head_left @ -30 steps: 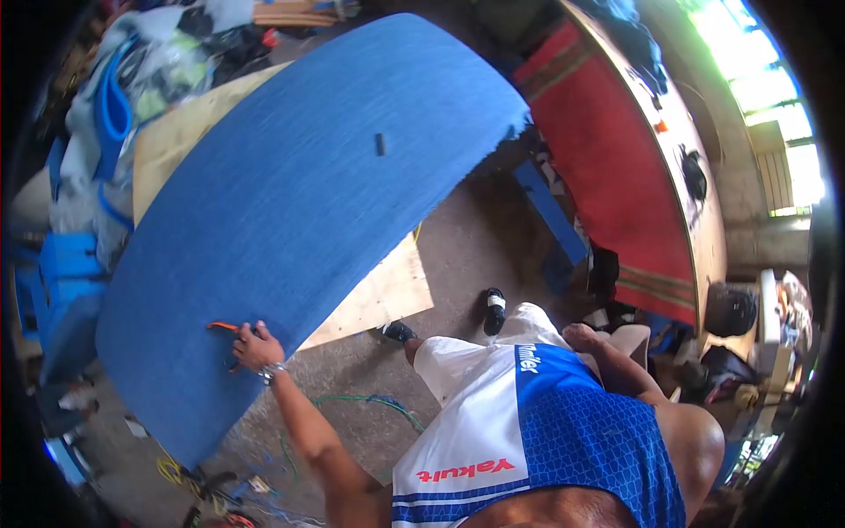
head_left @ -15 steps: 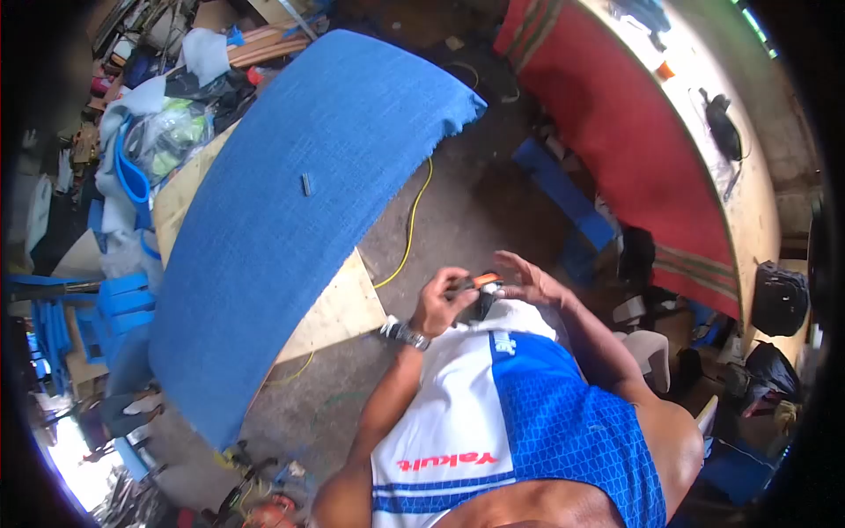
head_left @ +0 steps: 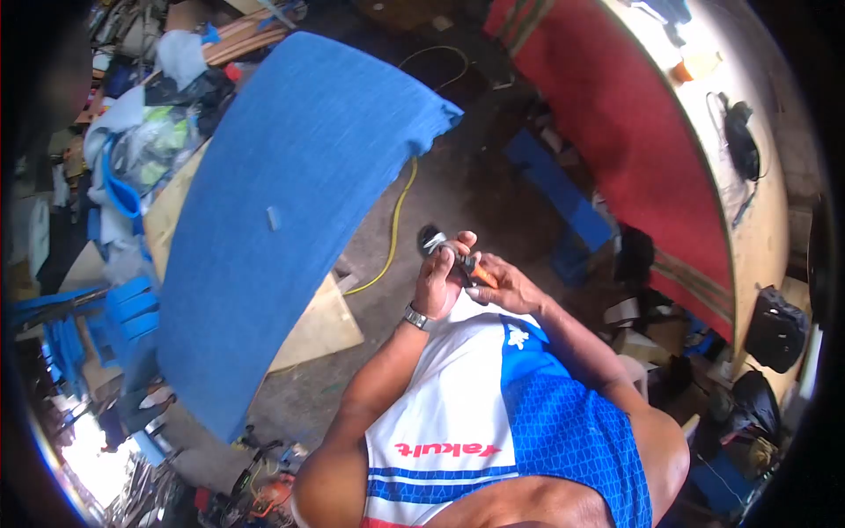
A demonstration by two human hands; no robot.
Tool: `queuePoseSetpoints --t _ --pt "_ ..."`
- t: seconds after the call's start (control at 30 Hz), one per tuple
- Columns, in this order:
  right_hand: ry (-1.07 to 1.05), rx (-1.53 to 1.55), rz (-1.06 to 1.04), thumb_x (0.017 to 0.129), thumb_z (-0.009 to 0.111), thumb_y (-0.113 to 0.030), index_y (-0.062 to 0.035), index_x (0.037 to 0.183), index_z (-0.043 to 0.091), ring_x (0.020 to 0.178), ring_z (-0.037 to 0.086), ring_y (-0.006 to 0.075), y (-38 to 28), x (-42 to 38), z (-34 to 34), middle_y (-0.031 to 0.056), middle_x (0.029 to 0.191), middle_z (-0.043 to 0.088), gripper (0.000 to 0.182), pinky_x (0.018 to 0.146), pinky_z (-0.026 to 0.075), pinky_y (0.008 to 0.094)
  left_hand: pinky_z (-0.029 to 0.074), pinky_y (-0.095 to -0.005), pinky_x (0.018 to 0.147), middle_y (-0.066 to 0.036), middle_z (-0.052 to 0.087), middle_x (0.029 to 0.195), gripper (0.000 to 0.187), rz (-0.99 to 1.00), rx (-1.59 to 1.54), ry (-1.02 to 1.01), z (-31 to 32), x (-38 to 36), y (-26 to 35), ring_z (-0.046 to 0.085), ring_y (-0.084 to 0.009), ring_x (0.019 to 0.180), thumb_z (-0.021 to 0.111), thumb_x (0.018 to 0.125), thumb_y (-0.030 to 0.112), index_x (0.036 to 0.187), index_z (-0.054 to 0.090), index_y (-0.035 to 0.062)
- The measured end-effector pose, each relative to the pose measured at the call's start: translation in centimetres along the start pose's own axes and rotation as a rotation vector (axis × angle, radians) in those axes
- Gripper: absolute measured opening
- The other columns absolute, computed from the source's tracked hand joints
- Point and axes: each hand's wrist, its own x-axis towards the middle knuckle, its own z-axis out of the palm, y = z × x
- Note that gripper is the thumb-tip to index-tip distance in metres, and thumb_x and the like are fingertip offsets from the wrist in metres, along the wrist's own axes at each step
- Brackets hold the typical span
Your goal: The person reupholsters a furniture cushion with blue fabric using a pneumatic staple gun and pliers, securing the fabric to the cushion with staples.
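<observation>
Both hands meet in front of the shirt, around a small black-and-orange tool (head_left: 481,274) with a silvery end pointing up and left. My left hand (head_left: 435,283), with a watch on its wrist, has its fingers wrapped round the dark part of the tool. My right hand (head_left: 512,287) grips the orange part, its fingers bent. The fingers hide much of the tool. To the left, a large curved panel covered in blue fabric (head_left: 290,141) carries a small pale strip (head_left: 274,218) on its surface.
A red-covered curved panel (head_left: 616,123) stands at the right, with a black bag (head_left: 776,330) near it. A yellow cord (head_left: 396,220) runs over the floor beside a plywood sheet (head_left: 321,330). Scraps and plastic (head_left: 154,141) are heaped at upper left.
My hands have come closer together round the tool, which now points up and left. My right hand's fingers have closed from spread. The view has shifted slightly.
</observation>
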Motion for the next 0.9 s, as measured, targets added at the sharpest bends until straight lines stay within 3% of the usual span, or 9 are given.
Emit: queuePoseSetpoints --t 0.1,0.13,0.2,0.33,0.43,0.57,0.63,0.77,0.9 --pt "-0.008 0.275 0.336 0.092 0.073 -0.029 -0.0075 0.113 0.064 0.08 0.052 0.0082 -2.1 0.2 -3.2 -0.0033 0.088 0.057 0.031 0.072 0.044 0.0277 0.039 -0.0376 0.111 -0.008 0.044 0.15 0.059 -0.12 0.012 -0.117 -0.5 4.2 -1.4 0.047 -0.0167 0.131 0.051 0.1 0.052 0.133 0.057 0.0036" --pt "0.004 0.312 0.352 0.092 0.073 -0.03 -0.0078 0.116 0.064 0.078 0.051 0.0078 -1.7 0.3 -4.0 -0.0043 0.088 0.056 0.034 0.072 0.044 0.0273 0.034 -0.0405 0.114 -0.01 0.044 0.149 0.061 -0.109 0.211 -0.15 0.5 5.6 -0.2 0.045 -0.0218 0.134 0.046 0.102 0.052 0.138 0.053 0.004" --pt "-0.013 0.306 0.382 0.091 0.074 -0.033 -0.0078 0.117 0.065 0.08 0.05 0.0081 -0.7 0.5 -6.5 -0.0037 0.088 0.056 0.038 0.073 0.043 0.0267 0.028 -0.0422 0.116 -0.013 0.047 0.146 0.057 0.347 1.127 -0.161 -1.0 9.3 1.2 0.045 -0.0279 0.134 0.042 0.103 0.05 0.136 0.054 0.0039" --pt "0.011 -0.084 0.172 0.088 0.075 -0.036 -0.0062 0.1 0.061 0.082 0.049 0.0138 -1.2 3.6 -11.4 0.0015 0.086 0.05 0.035 0.073 0.041 0.0315 0.029 -0.0486 0.113 -0.024 0.049 0.135 0.037 0.503 1.362 0.342 -10.9 16.8 5.6 0.041 -0.0394 0.133 0.052 0.102 0.031 0.121 0.056 -0.0005" --pt "0.048 -0.069 0.132 0.086 0.077 -0.038 -0.0058 0.097 0.057 0.084 0.049 0.0145 1.1 7.6 -15.1 0.0027 0.086 0.047 0.039 0.073 0.041 0.0314 0.028 -0.052 0.114 -0.027 0.045 0.143 0.05 0.417 1.728 0.791 -20.0 20.4 9.6 0.038 -0.043 0.136 0.054 0.098 0.039 0.129 0.053 -0.0006" --pt "-0.104 0.052 0.448 0.086 0.076 -0.033 -0.004 0.128 0.057 0.103 0.059 0.0199 7.5 15.3 -21.4 0.0091 0.113 0.062 0.055 0.09 0.047 0.0322 0.023 -0.0532 0.118 -0.018 0.033 0.156 0.065 0.08 2.147 1.102 -23.6 19.8 8.3 0.026 -0.0401 0.146 0.047 0.1 0.047 0.148 0.037 0.0043" --pt "-0.188 -0.38 -0.068 0.086 0.074 -0.024 -0.0037 0.12 0.059 0.094 0.059 0.0206 12.8 19.7 -24.8 0.0089 0.103 0.06 0.043 0.082 0.048 0.0348 0.02 -0.0532 0.119 -0.015 0.028 0.16 0.068 0.119 2.248 1.178 -24.9 19.8 6.9 0.022 -0.0383 0.148 0.043 0.101 0.049 0.152 0.03 0.0061" --pt "-0.317 -0.541 -0.017 0.085 0.073 -0.02 -0.0022 0.117 0.059 0.095 0.058 0.0347 16.5 26.3 -27.9 0.0149 0.105 0.059 0.038 0.083 0.048 0.0389 0.016 -0.0525 0.12 -0.013 0.023 0.162 0.069 0.14 2.314 1.153 -25.6 19.4 6.7 0.018 -0.0362 0.15 0.035 0.102 0.051 0.155 0.026 0.0083" --pt "-0.259 -0.711 -0.169 0.087 0.074 -0.026 -0.0029 0.129 0.056 0.122 0.054 0.0345 21.9 30.8 -28.7 0.0179 0.132 0.055 0.051 0.101 0.046 0.0369 0.014 -0.0525 0.12 -0.012 0.024 0.162 0.067 0.13 2.339 1.175 -26.6 19.6 6.4 0.018 -0.0357 0.15 0.032 0.103 0.051 0.155 0.027 0.0106"
